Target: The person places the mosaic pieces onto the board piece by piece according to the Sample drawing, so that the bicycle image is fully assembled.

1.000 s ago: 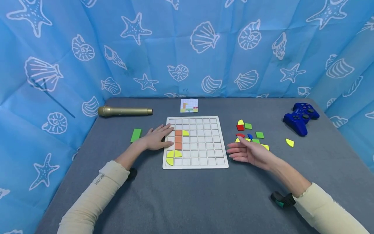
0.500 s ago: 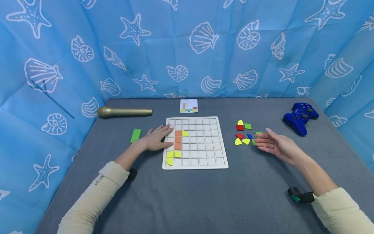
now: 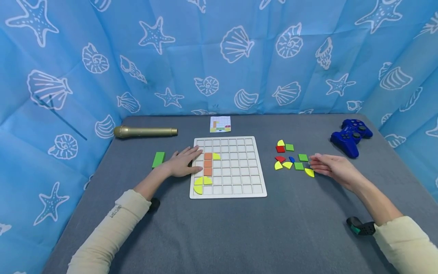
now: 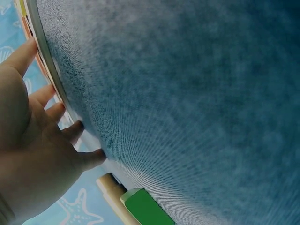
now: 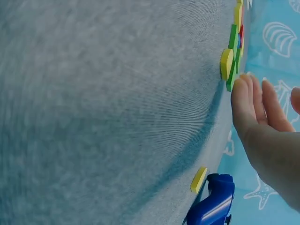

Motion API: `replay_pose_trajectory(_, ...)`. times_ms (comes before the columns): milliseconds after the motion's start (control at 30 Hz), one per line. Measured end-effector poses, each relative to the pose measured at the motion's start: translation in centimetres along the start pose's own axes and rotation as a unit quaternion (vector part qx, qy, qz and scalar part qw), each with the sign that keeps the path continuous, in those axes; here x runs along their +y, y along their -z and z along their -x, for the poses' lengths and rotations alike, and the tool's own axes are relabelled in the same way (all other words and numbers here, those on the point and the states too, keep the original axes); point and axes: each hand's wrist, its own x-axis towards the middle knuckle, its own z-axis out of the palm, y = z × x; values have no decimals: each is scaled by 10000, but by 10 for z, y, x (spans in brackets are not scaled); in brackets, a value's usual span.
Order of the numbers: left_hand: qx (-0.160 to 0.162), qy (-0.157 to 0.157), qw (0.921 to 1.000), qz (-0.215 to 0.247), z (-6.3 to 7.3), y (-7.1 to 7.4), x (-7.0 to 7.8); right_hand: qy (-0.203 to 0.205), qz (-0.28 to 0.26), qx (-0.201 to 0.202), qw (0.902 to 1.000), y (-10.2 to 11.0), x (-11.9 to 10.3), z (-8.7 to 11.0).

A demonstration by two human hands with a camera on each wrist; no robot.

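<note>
My left hand [image 3: 184, 163] rests on the left edge of the white grid board [image 3: 237, 189], fingers spread. The board holds a column of orange squares [image 3: 208, 164] and several yellow quarter-circles [image 3: 207, 180]. Out to the right, my right hand [image 3: 337, 170] is beside the loose pieces, its fingers extended and holding nothing. Nearest its fingertips are a yellow quarter-circle [image 3: 309, 172] and a green square [image 3: 302, 157]. Farther left lie red pieces [image 3: 280, 149] and a small blue piece [image 3: 291, 159]. The right wrist view shows another yellow piece [image 5: 199, 179], which my hand covers in the head view.
A small printed pattern card [image 3: 220, 124] lies behind the board. A gold microphone [image 3: 145, 131] is at the back left, with a green block [image 3: 158, 160] closer in. At the back right sits a blue game controller [image 3: 351, 137]. A blue shell-print curtain [image 3: 219, 57] surrounds the table.
My right hand has moved right, away from the board and across the loose pieces, uncovering several of them. My left hand has stayed on the board's edge.
</note>
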Motion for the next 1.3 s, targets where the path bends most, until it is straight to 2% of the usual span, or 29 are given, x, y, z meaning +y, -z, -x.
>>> replay_pose_trajectory(300, 43, 18, 10000, -3, 1, 1, 2, -72, 908, 325, 9953, -6, 7, -2)
replay_pose_trajectory(467, 52, 24, 10000, -8, 2, 2, 3, 248, 1824, 289, 9825, -9, 7, 1)
replay_pose_trajectory(567, 53, 26, 10000, -21, 2, 3, 3, 457, 2127, 303, 9756, -12, 8, 1)
replay_pose_trajectory(900, 25, 8, 10000, 16, 2, 3, 3, 821, 2601, 311, 9616, -16, 8, 0)
replay_pose_trajectory(1100, 35, -46, 10000, 43, 3, 2, 4, 813, 2808, 408, 9554, -17, 6, 1)
replay_pose_trajectory(1300, 36, -26, 10000, 46, 3, 2, 5, 677, 2837, 485, 9553, -18, 7, 1)
